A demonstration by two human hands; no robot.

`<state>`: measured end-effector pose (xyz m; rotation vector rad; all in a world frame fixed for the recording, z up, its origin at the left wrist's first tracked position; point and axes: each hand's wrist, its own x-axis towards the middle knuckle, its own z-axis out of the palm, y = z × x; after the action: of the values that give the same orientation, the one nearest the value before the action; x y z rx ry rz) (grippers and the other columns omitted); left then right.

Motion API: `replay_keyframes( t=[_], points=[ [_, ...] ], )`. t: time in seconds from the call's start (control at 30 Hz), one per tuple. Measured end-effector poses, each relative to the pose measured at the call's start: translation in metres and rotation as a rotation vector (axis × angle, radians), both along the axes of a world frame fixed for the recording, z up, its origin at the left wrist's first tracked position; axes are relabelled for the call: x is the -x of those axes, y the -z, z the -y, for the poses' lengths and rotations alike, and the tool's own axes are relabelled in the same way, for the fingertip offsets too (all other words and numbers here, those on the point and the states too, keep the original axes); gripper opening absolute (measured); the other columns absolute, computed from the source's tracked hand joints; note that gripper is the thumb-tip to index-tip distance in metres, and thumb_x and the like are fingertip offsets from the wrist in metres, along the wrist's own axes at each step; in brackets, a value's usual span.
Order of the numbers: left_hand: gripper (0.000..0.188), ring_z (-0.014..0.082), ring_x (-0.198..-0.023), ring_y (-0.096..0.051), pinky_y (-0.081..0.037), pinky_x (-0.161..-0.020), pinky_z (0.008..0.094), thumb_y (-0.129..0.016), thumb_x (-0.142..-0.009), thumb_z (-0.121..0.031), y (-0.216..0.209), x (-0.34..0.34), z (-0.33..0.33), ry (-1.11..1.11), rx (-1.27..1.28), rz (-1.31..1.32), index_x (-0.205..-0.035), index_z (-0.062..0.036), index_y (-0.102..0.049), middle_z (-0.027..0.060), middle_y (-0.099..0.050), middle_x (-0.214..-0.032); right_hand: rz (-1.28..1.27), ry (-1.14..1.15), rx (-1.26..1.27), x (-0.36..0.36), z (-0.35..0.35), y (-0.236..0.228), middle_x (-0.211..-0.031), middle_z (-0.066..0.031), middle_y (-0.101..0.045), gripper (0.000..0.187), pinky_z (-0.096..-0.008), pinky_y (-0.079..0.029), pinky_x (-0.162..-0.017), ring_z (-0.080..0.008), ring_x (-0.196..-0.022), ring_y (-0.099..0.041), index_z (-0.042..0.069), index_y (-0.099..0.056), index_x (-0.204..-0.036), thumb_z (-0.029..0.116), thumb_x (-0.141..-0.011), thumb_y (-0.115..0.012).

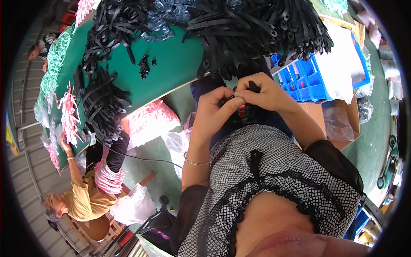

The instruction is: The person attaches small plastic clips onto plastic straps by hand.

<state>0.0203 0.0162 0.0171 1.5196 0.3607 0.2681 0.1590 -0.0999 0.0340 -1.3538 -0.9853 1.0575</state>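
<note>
My left hand [217, 108] and my right hand [262, 93] meet over my lap, thumbs and fingertips pinched together. A black strap [254, 87] is between them, its rounded end sticking up by my right fingers. Most of the strap is hidden by my fingers. Just below the hands something small and red [242, 110] shows against dark cloth; I cannot make out what it is. Beyond my hands, a thick pile of black straps [261, 30] hangs over the edge of the green table [171, 60].
More black straps [102, 100] lie at the left, with clear plastic parts [160, 21] at the back. Small black pieces [144, 67] lie mid-table. A blue divided crate [302, 79] and cardboard box [346, 118] stand right. A co-worker [87, 199] sits left near pink-and-white straps [109, 177].
</note>
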Motion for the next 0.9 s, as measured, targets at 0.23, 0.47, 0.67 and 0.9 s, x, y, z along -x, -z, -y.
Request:
replay_keyframes(
  t=[0.23, 0.47, 0.67, 0.9],
  points=[
    [0.016, 0.0033, -0.057, -0.046, -0.036, -0.049, 0.0188, -0.068, -0.074, -0.012, 0.005, -0.001, -0.003, -0.015, -0.076, 0.035, -0.077, 0.0014, -0.061, -0.0017, -0.055, -0.061, -0.022, -0.098, 0.036, -0.004, -0.002, 0.002, -0.058, 0.0031, -0.05, 0.019, -0.0188, -0.031, -0.047, -0.0018, -0.052, -0.041, 0.001, -0.056, -0.068, 0.015, -0.081, -0.057],
    [0.021, 0.0073, -0.046, -0.046, -0.034, -0.042, 0.0183, -0.064, -0.075, -0.017, 0.004, 0.0, 0.002, 0.115, 0.478, 0.207, -0.073, 0.0021, -0.057, 0.0058, -0.055, -0.058, -0.58, -0.063, -0.216, 0.015, 0.004, 0.015, -0.051, 0.0003, -0.043, 0.016, -0.0205, -0.028, -0.041, -0.0052, -0.043, -0.037, 0.001, -0.054, -0.066, 0.01, -0.079, -0.054],
    [0.026, 0.0081, -0.042, -0.043, -0.03, -0.039, 0.0188, -0.06, -0.079, -0.023, 0.009, 0.001, 0.007, 0.114, 0.69, 0.341, -0.075, 0.0023, -0.055, 0.0075, -0.054, -0.057, -0.757, -0.062, -0.306, 0.019, 0.001, 0.011, -0.045, -0.0004, -0.036, 0.032, -0.0231, -0.024, -0.038, -0.0072, -0.037, -0.03, 0.004, -0.041, -0.053, 0.02, -0.076, -0.057],
    [0.043, 0.0068, -0.046, -0.041, -0.03, -0.041, 0.0183, -0.046, -0.089, -0.038, -0.015, 0.005, 0.003, -0.091, 0.508, 0.077, -0.081, 0.0023, -0.057, 0.0048, -0.053, -0.062, -0.015, 0.119, -0.176, 0.008, -0.008, 0.005, -0.058, 0.0026, -0.044, 0.018, -0.018, -0.03, -0.049, -0.0033, -0.051, -0.039, 0.002, -0.055, -0.074, 0.016, -0.073, -0.067]
  ],
)
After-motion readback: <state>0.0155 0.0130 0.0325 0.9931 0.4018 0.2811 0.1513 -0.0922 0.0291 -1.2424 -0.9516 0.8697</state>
